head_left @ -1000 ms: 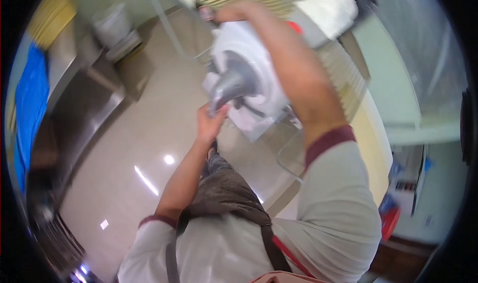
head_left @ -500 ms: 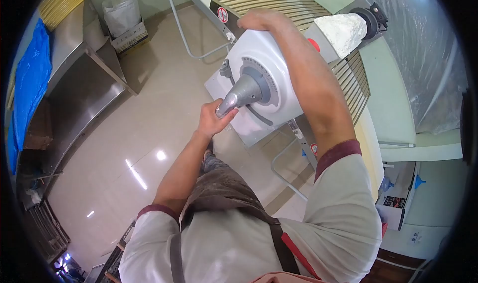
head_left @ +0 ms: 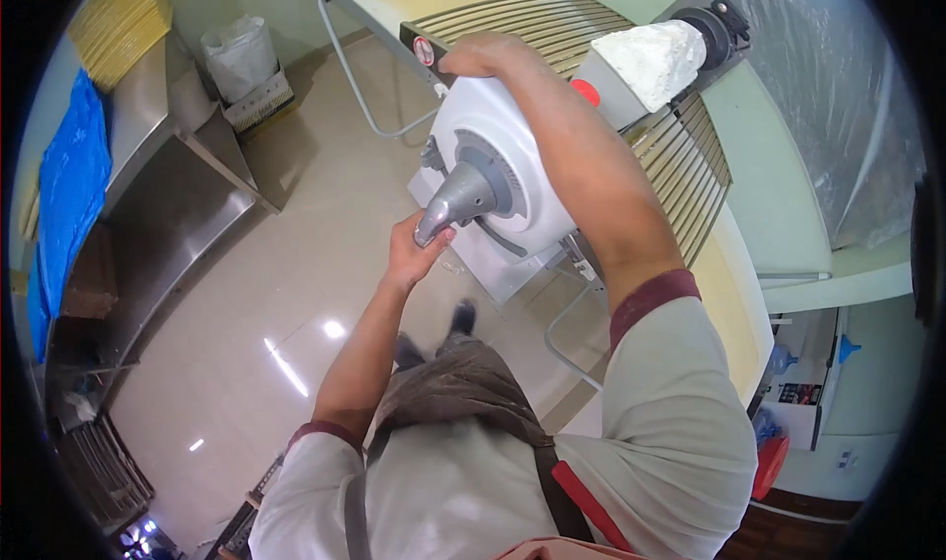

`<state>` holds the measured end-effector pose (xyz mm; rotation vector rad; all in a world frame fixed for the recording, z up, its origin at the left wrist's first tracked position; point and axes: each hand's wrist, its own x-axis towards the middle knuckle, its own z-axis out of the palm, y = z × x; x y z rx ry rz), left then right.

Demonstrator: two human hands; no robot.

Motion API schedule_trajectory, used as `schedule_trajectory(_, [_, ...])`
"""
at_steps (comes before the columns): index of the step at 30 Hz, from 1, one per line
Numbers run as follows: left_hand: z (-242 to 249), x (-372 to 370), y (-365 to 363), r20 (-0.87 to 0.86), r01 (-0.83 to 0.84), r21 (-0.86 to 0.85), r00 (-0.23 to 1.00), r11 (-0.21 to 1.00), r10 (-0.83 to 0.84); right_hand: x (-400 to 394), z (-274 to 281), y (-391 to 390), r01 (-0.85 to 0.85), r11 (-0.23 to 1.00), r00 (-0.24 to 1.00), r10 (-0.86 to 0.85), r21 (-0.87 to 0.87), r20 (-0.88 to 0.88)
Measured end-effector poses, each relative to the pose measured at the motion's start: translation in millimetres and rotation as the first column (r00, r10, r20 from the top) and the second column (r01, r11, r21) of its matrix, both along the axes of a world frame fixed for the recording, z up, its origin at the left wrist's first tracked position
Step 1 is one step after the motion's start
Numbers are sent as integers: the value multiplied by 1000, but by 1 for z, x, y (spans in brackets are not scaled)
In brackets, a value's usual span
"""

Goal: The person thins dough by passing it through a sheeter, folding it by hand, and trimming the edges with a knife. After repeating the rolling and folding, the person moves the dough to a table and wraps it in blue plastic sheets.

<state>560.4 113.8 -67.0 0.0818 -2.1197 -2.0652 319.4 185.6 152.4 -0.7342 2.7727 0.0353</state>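
Observation:
My left hand (head_left: 414, 251) is closed around the end of a grey lever handle (head_left: 455, 203). The handle sticks out from a round graduated dial (head_left: 506, 181) on the white side housing of a dough sheeter (head_left: 537, 146). My right arm reaches across the housing, and my right hand (head_left: 480, 56) rests over its far top edge, close to the slatted guard. Most of the right fingers are hidden from me. A red button (head_left: 585, 92) shows just beyond the right forearm.
Slatted metal guards (head_left: 695, 156) and a pale yellow conveyor belt (head_left: 734, 309) flank the housing. White flour (head_left: 655, 63) lies in a hopper on top. To the left stands a steel table (head_left: 202, 220) with a blue plastic sheet (head_left: 74, 181). A white bag (head_left: 239, 58) sits behind it.
My view has shifted slightly, so the machine appears further left and my shoes show more. The left hand stays on the handle, and the right hand stays over the housing.

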Motion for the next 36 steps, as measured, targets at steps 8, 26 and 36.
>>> schedule_trajectory(8, [-16,-1,6,-81,-73,40,994,997,76,65,6,52,-319,818,912,128,-478,-389])
schedule_trajectory(26, [-37,-3,-12,-102,-257,-38,962,966,252,69,-135,390,-226,853,950,87,-471,-299])
schedule_trajectory(36, [-56,7,-40,8,-403,-89,914,911,405,25,-155,514,301,861,833,-447,-410,-327])
